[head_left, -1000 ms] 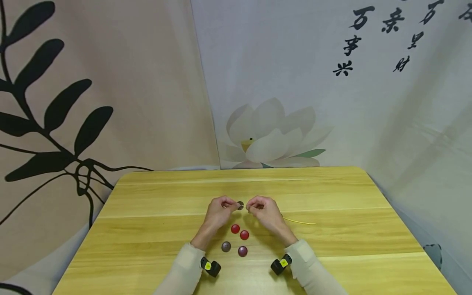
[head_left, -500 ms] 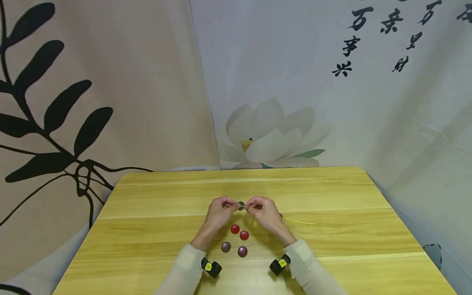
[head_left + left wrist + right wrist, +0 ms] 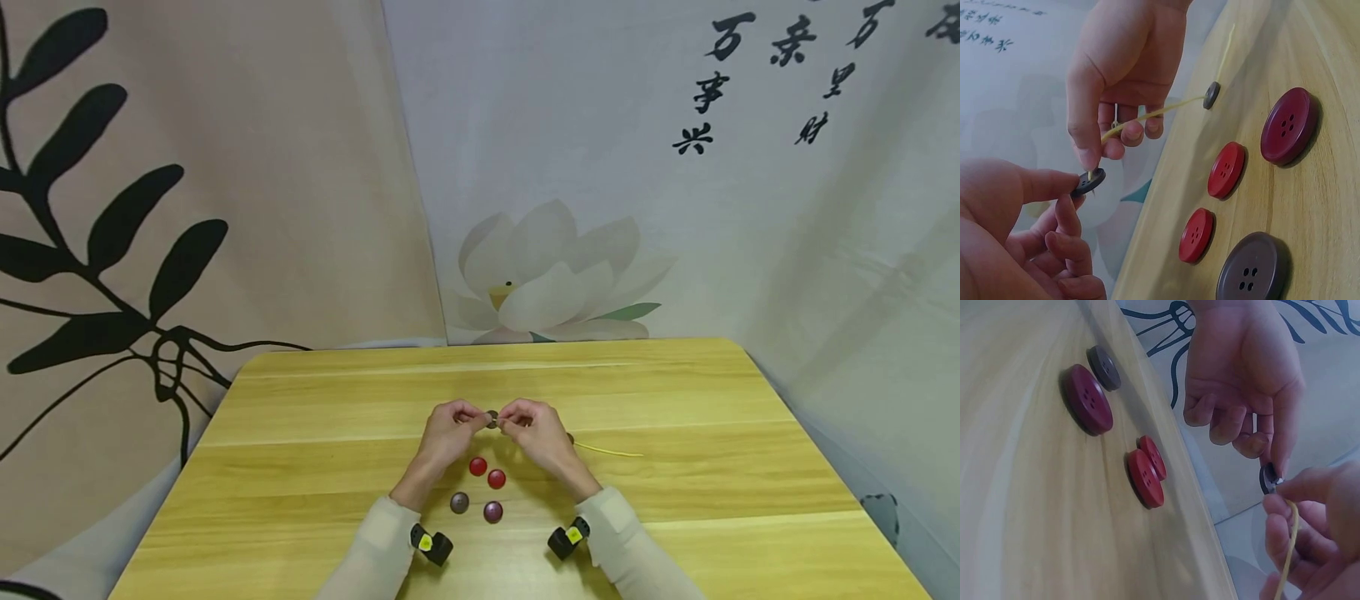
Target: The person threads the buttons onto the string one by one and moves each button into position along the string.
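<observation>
My left hand (image 3: pixel 447 433) pinches a dark grey-brown button (image 3: pixel 1090 182) by its edge, between thumb and forefinger. Right against that button, my right hand (image 3: pixel 536 429) pinches a yellow cord (image 3: pixel 1154 114) near its end. In the left wrist view the cord meets the button's face, and a thin pale tip shows beneath it. Another dark button (image 3: pixel 1211 95) is on the cord farther along, lying on the table. The right wrist view shows the cord (image 3: pixel 1291 544) hanging from the right fingers; the fingertips partly hide the held button (image 3: pixel 1267 480).
On the wooden table (image 3: pixel 300 467), between the forearms, lie two red buttons (image 3: pixel 478 467), a maroon button (image 3: pixel 492 512) and a dark grey-brown button (image 3: pixel 460 502). The cord's tail stretches right past the right wrist. A printed curtain (image 3: pixel 315 167) hangs behind the table.
The right fingertips have come slightly left, closing the small gap to the held button. The left hand has barely shifted, and the loose buttons stay in place.
</observation>
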Motion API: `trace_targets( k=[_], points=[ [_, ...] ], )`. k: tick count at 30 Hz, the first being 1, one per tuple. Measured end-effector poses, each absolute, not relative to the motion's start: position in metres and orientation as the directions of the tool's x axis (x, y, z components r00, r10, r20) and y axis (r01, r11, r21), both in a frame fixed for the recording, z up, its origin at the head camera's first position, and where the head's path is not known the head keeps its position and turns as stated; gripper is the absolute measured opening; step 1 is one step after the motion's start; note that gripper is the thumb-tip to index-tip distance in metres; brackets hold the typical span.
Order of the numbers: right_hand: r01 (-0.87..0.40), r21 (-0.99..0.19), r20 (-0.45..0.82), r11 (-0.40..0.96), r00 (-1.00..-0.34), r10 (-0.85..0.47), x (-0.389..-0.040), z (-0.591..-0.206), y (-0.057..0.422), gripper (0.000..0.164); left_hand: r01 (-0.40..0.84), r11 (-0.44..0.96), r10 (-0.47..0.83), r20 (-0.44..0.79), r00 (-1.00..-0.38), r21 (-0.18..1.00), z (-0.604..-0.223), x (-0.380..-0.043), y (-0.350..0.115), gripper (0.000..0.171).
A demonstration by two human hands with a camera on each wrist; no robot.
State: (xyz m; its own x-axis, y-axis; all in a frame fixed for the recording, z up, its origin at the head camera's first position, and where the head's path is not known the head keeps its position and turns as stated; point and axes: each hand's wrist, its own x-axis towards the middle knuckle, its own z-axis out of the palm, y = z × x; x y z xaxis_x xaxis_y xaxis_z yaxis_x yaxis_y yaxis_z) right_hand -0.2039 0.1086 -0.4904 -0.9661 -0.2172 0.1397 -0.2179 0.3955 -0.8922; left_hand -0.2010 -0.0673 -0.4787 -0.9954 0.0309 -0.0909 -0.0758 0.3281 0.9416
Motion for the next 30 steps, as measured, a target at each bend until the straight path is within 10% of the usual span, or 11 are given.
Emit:
trace_targets(
  k=[15, 30],
  points=[
    [-0.235, -0.885, 0.155, 0.403, -0.963, -0.22, -0.2054, -0.4938, 0.1042, 0.002, -0.113, 0.281, 0.012, -0.121, -0.993, 0.953, -0.4799, -0.1998, -0.0674, 0.013],
    [-0.242, -0.864, 0.12, 0.441, -0.951, -0.285, -0.2031, -0.4908, 0.1045, 0.036, -0.119, 0.284, 0.025, -0.131, -0.991, 0.952, -0.481, -0.2001, -0.0662, 0.013]
  ],
)
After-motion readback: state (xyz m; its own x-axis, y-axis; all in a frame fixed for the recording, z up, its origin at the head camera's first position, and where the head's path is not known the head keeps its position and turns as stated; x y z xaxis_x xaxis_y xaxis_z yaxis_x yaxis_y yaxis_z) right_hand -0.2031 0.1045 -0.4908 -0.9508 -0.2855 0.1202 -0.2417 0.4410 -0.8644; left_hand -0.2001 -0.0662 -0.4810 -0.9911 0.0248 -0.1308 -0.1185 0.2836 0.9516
